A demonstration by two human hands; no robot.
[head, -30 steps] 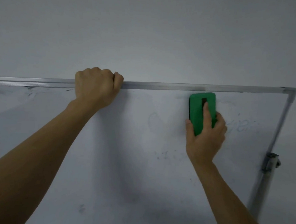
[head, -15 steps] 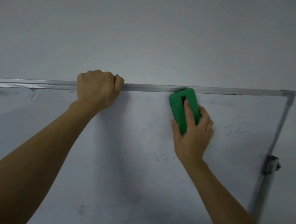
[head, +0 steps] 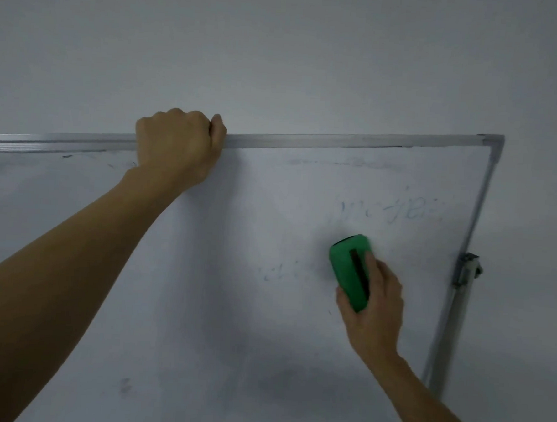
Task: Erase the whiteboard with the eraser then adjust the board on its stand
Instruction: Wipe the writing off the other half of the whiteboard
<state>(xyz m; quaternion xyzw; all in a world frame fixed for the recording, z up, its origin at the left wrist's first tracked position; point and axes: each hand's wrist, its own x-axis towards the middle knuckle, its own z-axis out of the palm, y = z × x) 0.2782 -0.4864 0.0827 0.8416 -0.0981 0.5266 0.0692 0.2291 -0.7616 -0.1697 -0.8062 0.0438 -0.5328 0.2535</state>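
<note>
From the head camera, a large white dry-erase board with a silver aluminium frame (head: 232, 306) fills most of the picture and stands in front of a plain pale grey wall (head: 280, 48). The left hand (head: 176, 146) is clenched over the board's top frame rail (head: 340, 144), left of the rail's middle, with the knuckles up and the fingers wrapped behind the edge. The right hand (head: 375, 306) grips a green oblong plastic eraser with a black slot down its back (head: 343, 273). The thumb is on the eraser's lower left side and a finger lies along the slot, holding it flat against the board's right half, well below the top rail. Faint blue writing (head: 397, 211) shows above and to the right of the eraser, and paler traces sit to its left. A small dark smudge (head: 125, 385) marks the lower left of the board. At the right edge, a grey metal clamp bracket (head: 467, 268) joins the frame to a silver upright stand post (head: 449, 335).
</note>
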